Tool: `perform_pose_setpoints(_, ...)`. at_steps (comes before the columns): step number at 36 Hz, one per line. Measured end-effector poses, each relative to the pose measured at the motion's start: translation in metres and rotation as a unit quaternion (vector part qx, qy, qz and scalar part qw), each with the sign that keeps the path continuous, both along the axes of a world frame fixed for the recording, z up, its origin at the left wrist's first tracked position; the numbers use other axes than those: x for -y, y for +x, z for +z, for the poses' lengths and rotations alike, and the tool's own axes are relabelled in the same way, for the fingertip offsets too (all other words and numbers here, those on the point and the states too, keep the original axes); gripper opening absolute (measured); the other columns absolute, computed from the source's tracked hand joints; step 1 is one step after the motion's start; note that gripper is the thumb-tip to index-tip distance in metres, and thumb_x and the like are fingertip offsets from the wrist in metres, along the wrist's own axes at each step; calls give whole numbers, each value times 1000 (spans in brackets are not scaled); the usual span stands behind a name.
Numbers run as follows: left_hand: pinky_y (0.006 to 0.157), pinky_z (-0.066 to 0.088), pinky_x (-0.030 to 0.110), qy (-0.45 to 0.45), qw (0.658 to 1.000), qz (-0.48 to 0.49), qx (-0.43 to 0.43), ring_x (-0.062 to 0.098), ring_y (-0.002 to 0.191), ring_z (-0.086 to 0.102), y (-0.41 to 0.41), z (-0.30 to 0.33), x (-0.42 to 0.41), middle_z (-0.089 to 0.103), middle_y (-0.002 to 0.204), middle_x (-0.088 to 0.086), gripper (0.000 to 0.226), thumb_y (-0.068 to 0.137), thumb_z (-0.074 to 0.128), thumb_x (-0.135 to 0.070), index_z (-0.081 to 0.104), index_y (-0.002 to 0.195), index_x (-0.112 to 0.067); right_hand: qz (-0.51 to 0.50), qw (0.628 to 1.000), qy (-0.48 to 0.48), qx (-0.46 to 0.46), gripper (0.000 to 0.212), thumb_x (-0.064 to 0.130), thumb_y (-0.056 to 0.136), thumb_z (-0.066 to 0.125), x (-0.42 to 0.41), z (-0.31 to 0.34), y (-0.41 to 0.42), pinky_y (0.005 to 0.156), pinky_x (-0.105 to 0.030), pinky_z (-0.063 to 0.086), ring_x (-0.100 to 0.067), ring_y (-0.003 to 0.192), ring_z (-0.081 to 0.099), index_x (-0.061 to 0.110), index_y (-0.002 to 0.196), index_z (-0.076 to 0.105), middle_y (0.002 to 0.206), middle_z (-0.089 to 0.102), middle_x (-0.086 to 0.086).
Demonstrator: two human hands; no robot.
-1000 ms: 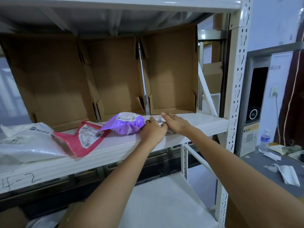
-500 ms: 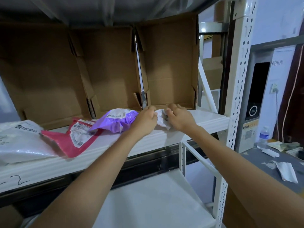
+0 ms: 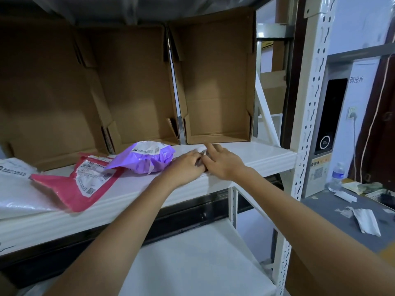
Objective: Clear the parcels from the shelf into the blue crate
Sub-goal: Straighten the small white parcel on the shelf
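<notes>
My left hand point(image 3: 188, 165) and right hand point(image 3: 222, 162) meet on the shelf point(image 3: 256, 154) near its front edge, over a small parcel point(image 3: 201, 149) between them. Just left of my left hand lies a bulging parcel point(image 3: 145, 157), overlapping a flat parcel point(image 3: 81, 184); farther left lies another point(image 3: 17, 189). Open cardboard boxes point(image 3: 215, 86) stand behind them all.

On the white shelf point(image 3: 252, 155) lie a puffy purple parcel point(image 3: 145, 157), a flat pink parcel point(image 3: 79, 184) and a white parcel point(image 3: 15, 189).
</notes>
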State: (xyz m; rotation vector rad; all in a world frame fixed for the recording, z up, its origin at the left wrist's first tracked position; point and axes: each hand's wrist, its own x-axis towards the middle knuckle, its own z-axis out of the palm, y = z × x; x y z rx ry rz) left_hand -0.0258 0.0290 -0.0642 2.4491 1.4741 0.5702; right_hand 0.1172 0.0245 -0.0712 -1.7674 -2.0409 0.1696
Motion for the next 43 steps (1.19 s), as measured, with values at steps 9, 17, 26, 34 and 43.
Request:
perform_pose_setpoints(9,112,29,42,5,996,20,-88,26,139,37,-6,-6,-5,34,155,-4,76,82,21,-70,28,147,-31,-27,996,33,73,66,47,101,14,15,-12,15,121,-43,11,-24,151,11,9,154,7,163,7,-11)
perform_pose_setpoints(17,114,29,42,24,996,22,-84,25,141,33,-7,-9,-5,31,157,-4,73,88,27,-68,29,147,-26,6,954,297,48,41,41,93,40,50,-41,32,88,-33,44,-19,105,62,16,114,65,120,64,0)
perform_pose_setpoints(26,119,16,43,63,994,35,-86,15,141,32,-8,-11,-3,39,152,-5,74,84,27,-72,39,141,-25,11,926,351,141,34,39,92,50,48,-40,42,70,-34,46,-22,79,61,14,99,72,87,66,0)
perform_pose_setpoints(34,109,29,38,74,989,86,-98,21,133,40,-8,-5,14,49,141,1,79,80,36,-75,49,133,-18,43,934,324,145,39,43,91,47,44,-26,48,61,-32,42,-21,72,57,14,80,72,75,61,2)
perform_pose_setpoints(43,110,32,43,219,972,-83,-29,19,125,45,25,-9,33,53,132,-1,60,80,46,-58,56,124,-18,61,997,46,-4,35,19,101,39,-4,25,42,99,-36,40,-27,122,54,7,125,61,131,61,-10)
